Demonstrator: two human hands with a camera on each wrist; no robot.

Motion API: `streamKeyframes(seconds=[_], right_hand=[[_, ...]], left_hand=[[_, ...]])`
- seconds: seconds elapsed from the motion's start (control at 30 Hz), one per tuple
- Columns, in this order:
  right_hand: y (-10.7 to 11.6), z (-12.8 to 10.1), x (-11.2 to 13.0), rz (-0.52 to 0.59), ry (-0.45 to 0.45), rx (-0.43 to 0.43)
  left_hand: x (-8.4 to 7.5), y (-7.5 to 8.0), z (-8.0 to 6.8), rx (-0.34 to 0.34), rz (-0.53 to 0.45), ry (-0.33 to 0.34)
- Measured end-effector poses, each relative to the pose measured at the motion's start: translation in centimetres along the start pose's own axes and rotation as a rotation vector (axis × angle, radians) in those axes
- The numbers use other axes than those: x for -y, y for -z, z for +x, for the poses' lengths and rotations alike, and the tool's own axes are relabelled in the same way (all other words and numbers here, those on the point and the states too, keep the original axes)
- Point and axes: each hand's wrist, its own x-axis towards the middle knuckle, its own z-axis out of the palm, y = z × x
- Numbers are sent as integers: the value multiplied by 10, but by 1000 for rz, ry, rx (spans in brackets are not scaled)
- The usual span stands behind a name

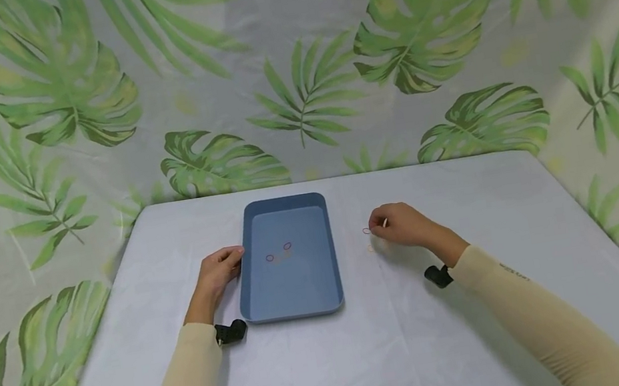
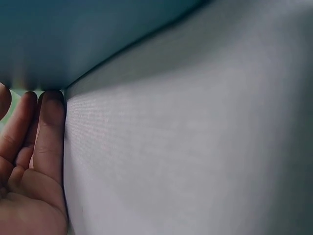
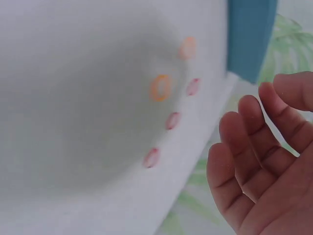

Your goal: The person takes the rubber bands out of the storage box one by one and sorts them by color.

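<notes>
A blue-grey rectangular tray (image 1: pixel 300 289) lies on the white table. My left hand (image 1: pixel 220 274) rests at its left side, straight fingertips touching the tray's outer wall (image 2: pixel 98 34). Inside the tray are two thin red rings (image 1: pixel 287 246) and fainter orange ones. Over the table right of the tray is my right hand (image 1: pixel 402 224), thumb and index tips close together, the other fingers slightly bent. Nothing shows between these fingers (image 3: pixel 229 132). Small thin rings lie on the cloth near it: orange ones (image 3: pixel 153 88) and several red ones (image 3: pixel 167 121).
A white cloth covers the table (image 1: pixel 325 366). Behind it hangs a leaf-patterned sheet (image 1: pixel 304 5), which also shows along both sides. A small black camera sits on each wrist, the left one (image 1: pixel 231 332) close to the tray's near-left corner.
</notes>
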Motion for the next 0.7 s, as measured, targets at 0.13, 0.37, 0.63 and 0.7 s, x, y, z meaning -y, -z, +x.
streamKeyframes(seconds=[0.13,0.37,0.63,0.7], right_hand=[[3,1,8,37,17,17],[-2,10,25,61,32,58],[-1,23,44,58,63,74],[-1,28,50,51,88,70]], left_hand=[[2,-1,0,8,-6,1],[5,3,-5,-5,21,0],[1,-1,-6,-4,12,-24],[-1,-2,-4,-3,12,-26]])
